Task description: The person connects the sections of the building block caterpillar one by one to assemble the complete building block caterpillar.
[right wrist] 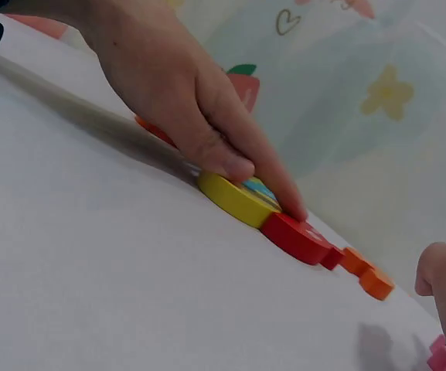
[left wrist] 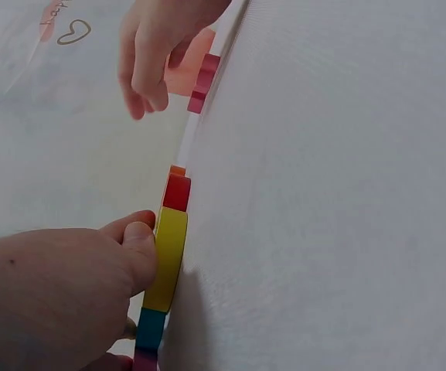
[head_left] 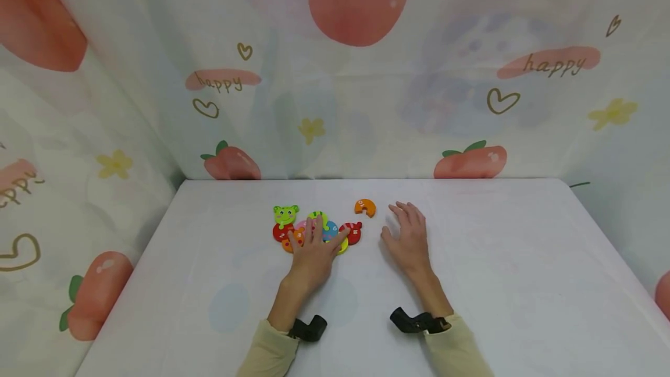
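A caterpillar puzzle made of several numbered, coloured pieces lies flat, with a green smiling head at its left end. My left hand rests on it with spread fingers, partly hiding the middle pieces. In the right wrist view its fingertips touch the yellow piece and the red end piece. A loose orange arch-shaped piece lies beyond the red end. My right hand is to its right, fingers loosely bent and holding nothing. Close by that hand is a pink piece, hidden from the head view.
A white cloth-covered table bears everything. Behind it and at the sides hangs a fruit-printed curtain. Each wrist wears a black camera mount beside a pale sleeve.
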`<state>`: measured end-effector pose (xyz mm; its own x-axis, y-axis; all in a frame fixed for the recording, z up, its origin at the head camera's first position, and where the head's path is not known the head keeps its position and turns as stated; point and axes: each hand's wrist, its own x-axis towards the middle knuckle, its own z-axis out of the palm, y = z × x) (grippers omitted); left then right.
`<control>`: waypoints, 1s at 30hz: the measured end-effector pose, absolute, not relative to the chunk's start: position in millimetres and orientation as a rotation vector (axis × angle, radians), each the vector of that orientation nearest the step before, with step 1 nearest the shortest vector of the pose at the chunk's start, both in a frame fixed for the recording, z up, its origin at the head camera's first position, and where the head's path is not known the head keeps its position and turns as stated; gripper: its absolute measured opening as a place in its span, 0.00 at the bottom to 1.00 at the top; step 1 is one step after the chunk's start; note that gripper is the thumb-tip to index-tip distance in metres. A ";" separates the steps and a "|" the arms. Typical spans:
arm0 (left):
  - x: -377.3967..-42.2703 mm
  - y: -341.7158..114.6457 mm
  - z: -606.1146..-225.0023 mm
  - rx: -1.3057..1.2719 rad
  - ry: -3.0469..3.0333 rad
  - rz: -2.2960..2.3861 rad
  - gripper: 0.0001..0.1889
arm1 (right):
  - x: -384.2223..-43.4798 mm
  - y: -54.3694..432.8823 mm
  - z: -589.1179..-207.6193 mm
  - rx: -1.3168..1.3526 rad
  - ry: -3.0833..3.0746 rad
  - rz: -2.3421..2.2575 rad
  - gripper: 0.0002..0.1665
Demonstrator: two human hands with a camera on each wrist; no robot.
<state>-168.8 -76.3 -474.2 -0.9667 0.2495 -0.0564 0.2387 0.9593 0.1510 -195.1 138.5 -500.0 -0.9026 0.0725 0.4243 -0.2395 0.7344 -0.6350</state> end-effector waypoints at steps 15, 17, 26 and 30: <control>-167.3 -74.9 -472.4 0.443 3.026 0.171 0.38 | -193.0 165.7 -502.4 -0.160 -2.696 0.976 0.27; -166.8 -75.6 -473.4 0.449 3.028 0.173 0.36 | -192.5 164.2 -502.2 -0.159 -2.698 0.976 0.26; -165.7 -78.3 -472.8 0.451 3.014 0.279 0.26 | -193.0 158.4 -501.6 -0.085 -2.560 1.097 0.23; -166.2 -78.7 -472.5 0.444 3.007 0.233 0.25 | -192.5 150.5 -501.5 0.087 -2.481 1.167 0.24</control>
